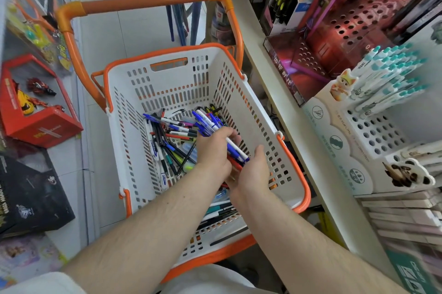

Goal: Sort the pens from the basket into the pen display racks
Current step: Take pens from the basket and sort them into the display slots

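Pens (172,140) lie heaped across the floor of the white and orange basket (294,188), and both your forearms reach down into it from the near rim. Your left hand (212,150) sits palm down over the pile, fingers curled round a bundle of blue and white pens (210,124) that fans out toward the far wall of the basket. Your right hand (253,171) lies just beside it, near the right wall, thumb raised and palm turned inward, touching the lower ends of the same bundle; whether its fingers close on them you cannot tell, since they are hidden. On the shelf at your right stands a white display rack (373,131), teal-capped pens (392,73) in its upper holes.
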Motion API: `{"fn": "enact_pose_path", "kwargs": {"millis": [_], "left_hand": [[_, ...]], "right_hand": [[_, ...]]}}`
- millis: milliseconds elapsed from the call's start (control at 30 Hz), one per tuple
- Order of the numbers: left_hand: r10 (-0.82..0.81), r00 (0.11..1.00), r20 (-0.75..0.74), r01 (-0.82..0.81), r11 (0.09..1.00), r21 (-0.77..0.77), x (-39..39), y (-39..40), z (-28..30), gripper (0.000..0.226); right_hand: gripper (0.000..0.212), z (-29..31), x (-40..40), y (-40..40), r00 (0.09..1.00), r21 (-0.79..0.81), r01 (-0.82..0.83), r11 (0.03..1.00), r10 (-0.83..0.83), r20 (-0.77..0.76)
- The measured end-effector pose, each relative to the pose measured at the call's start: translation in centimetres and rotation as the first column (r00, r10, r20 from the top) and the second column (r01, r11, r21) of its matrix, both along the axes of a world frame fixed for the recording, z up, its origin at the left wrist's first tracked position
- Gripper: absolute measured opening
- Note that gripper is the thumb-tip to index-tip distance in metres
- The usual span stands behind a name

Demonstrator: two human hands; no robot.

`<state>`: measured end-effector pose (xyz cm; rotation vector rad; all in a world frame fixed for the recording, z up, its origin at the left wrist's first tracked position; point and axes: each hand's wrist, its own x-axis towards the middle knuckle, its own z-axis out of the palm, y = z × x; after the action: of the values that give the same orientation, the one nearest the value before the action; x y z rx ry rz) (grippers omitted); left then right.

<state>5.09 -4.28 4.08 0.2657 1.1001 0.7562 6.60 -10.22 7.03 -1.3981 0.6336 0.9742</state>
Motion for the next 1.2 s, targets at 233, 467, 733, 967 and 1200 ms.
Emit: {"fn": "enact_pose_path", "kwargs": {"millis": [233,467,733,967,1200], "left_hand": [[-0.017,0.994,0.112,0.016,1.000,0.013,-0.7,1.0,-0.9,0.059],[-0.228,0.954,0.193,0.254,0.959,-0.125,-2.3,1.7,-0.6,0.010],[-0.387,-0.146,-0.910,0.986,-0.126,-0.105,-4.1,4.1,-8.1,0.008],[0.129,-0.377,-0.917,0.753,-0.533,-0.385,-5.3,1.2,-15.2,0.029],[0.211,-0.359,-0.909,0.746,-0.520,-0.415,-6.1,0.0,-16.1,0.025]], "right_hand": [[0.042,-0.4,-0.2,0.5,0.996,-0.004,-0.087,0.996,0.087,-0.023],[0.053,-1.2,0.2,0.6,0.927,0.001,-0.372,0.928,0.372,-0.059],[0.055,-2.2,5.0,-1.1,0.946,-0.147,-0.294,0.944,0.309,0.096],[0.052,-2.6,6.3,-2.7,0.936,-0.028,-0.351,0.936,0.351,0.015],[0.050,-3.7,5.5,-3.3,0.936,-0.088,-0.343,0.935,0.348,0.047]]}}
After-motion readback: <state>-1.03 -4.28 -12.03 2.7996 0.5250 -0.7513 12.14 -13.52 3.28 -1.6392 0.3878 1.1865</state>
